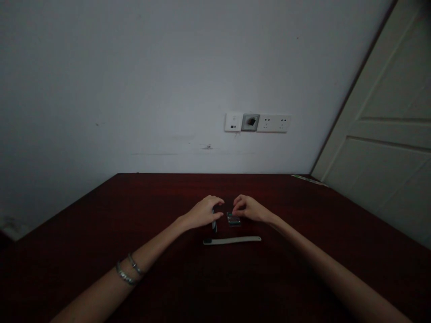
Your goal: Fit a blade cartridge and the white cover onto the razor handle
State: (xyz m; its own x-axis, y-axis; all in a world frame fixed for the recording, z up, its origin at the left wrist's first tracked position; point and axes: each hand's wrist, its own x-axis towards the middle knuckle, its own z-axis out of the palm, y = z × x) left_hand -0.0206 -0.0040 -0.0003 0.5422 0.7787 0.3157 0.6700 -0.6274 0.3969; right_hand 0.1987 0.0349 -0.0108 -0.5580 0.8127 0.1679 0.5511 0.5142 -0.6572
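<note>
Through the head cam I'm using the pale strip (235, 240) as my landmark; it lies flat on the dark red table (188, 282), dark end to the left. My left hand (206, 211) is just beyond that dark end, thumb and fingertips parted in a loose curve. There's a slim dark piece (214, 225) right at it, running past the thumb toward the strip — can't tell whether the hidden fingers have hold of it or it's only touching.

My right hand (245, 208) is beyond the strip's middle, a bit right, thumb and finger drawn together at the small flat rectangular item (233, 219). That item sits on the table just beyond the strip's middle. Pinching it or just touching? Too dark and tiny for me to say.

Two bracelets (129, 270) circle my left forearm, nearer me than the strip and off to its left. Way beyond the strip there's a row of wall sockets (273, 123), and a panelled door (390, 130) far to its right.
</note>
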